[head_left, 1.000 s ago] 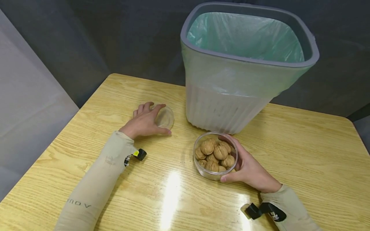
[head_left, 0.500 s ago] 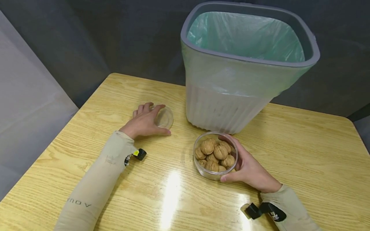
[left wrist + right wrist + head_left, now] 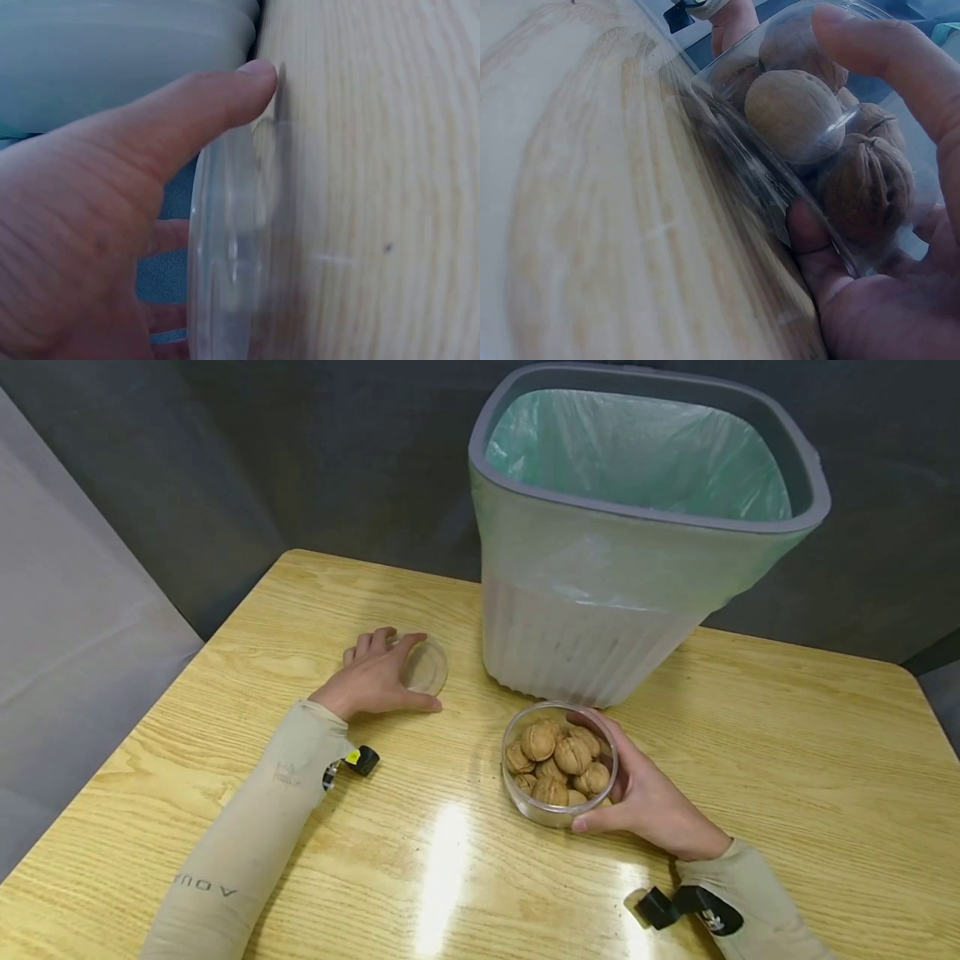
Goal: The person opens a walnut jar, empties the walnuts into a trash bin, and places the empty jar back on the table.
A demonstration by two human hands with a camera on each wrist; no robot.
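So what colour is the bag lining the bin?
Pale translucent green bag, lining the grey bin; clearest in head view.

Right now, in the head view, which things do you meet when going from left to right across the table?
Left hand → clear lid that it holds → clear jar of walnuts → right hand gripping the jar. The lined trash bin stands behind and overlaps them.

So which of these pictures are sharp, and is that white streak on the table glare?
Yes: in the head view the streak is lamp glare on the glossy yellow wooden table, and everything is sharp. The left wrist view is soft, the clear plastic lid smeared. The right wrist view blurs the wood but keeps the brown walnuts fairly clear.
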